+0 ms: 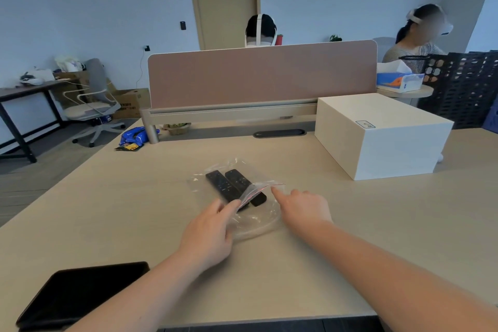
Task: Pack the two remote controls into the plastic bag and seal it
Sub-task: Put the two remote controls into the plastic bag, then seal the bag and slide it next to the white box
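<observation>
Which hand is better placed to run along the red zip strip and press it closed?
Probably the right hand: its index finger is extended beside the free end of the zip strip, while the left hand pinches the other end.

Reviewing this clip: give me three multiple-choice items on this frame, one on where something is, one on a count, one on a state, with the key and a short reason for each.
1. Where is the white box relative to the plastic bag?
A. Far right of it on the desk
B. Underneath it
C. On the floor to the left

2. How many remote controls lie with the bag?
A. One
B. Two
C. Four

3. What is the left hand doing?
A. Resting flat on the black tablet
B. Pinching the bag's red-lined strip
C. Holding a remote in the air

Key:
1 A, the box stands on the desk beyond and right of the bag.
2 B, two black remotes lie side by side.
3 B, its fingertips grip the strip, while the right hand points a finger toward it without gripping.
</observation>
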`<state>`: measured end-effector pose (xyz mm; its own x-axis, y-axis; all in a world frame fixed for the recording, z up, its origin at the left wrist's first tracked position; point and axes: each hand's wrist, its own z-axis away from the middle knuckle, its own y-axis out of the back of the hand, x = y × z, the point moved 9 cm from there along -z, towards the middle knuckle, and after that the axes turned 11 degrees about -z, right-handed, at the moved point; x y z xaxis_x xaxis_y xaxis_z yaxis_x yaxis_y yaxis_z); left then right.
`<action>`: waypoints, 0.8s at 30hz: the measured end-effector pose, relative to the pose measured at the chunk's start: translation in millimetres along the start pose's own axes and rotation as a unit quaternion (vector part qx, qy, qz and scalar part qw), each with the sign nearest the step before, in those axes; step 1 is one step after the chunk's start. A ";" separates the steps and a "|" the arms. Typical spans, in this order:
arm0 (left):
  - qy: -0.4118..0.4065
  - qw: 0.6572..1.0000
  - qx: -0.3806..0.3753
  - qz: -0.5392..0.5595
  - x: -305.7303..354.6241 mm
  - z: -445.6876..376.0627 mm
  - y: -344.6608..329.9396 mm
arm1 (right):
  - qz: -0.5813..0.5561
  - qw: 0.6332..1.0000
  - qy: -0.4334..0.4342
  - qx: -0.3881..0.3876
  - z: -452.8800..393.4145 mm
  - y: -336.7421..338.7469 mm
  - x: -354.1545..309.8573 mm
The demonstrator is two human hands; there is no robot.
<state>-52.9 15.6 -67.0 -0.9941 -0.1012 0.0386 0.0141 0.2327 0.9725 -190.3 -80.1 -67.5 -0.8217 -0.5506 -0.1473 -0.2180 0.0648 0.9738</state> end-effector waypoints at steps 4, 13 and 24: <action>-0.001 1.000 -0.008 -0.022 -0.5 -1.1 1.9 | 0.026 0.999 0.035 -0.015 -1.5 13.8 -10.4; -0.018 0.994 0.076 0.071 -5.2 12.2 26.2 | 0.093 0.990 0.073 -0.082 6.2 8.4 -10.4; 0.000 0.982 -0.078 -0.171 -29.6 12.2 13.1 | 0.138 0.949 0.274 0.077 26.8 42.4 -37.4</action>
<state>-24.6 33.4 -58.2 -0.9437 -0.1482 -0.2956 -0.3035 0.0332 0.9523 -182.9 -34.5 -25.3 -0.4705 -0.8425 0.2623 -0.1436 0.3664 0.9193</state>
